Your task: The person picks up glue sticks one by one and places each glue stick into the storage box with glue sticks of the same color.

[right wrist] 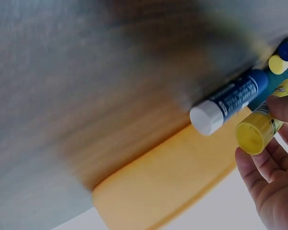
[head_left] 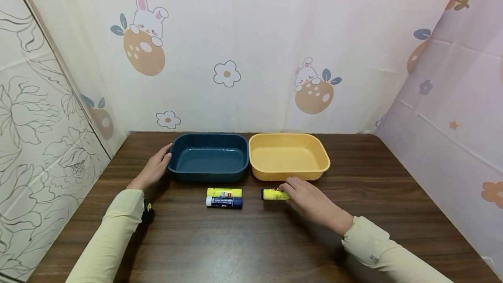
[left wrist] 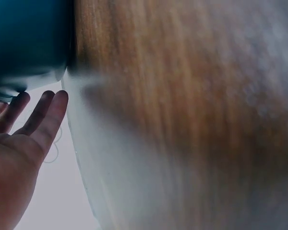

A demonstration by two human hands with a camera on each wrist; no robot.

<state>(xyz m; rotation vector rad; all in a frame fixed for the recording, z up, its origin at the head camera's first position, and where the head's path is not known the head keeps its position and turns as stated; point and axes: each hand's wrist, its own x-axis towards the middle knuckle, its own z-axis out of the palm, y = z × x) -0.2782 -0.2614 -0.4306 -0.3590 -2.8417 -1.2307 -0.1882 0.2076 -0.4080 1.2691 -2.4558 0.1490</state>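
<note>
My right hand (head_left: 310,200) pinches a yellow glue stick (right wrist: 264,124) between thumb and fingers, in front of the yellow basin. Close beside it, a blue glue stick (right wrist: 230,103) with a white cap shows in the right wrist view; from the head it is mostly hidden. Left of them, a second yellow glue stick (head_left: 214,192) and a second blue glue stick (head_left: 232,203) lie side by side on the table. My left hand (head_left: 153,167) is at the left outer wall of the dark blue basin (head_left: 208,177), its fingers extended towards it.
The yellow basin (head_left: 291,175) stands right beside the dark blue one, near the back of the brown wooden table (head_left: 235,248). Behind it hangs a patterned curtain (head_left: 251,99), with more patterned panels on both sides.
</note>
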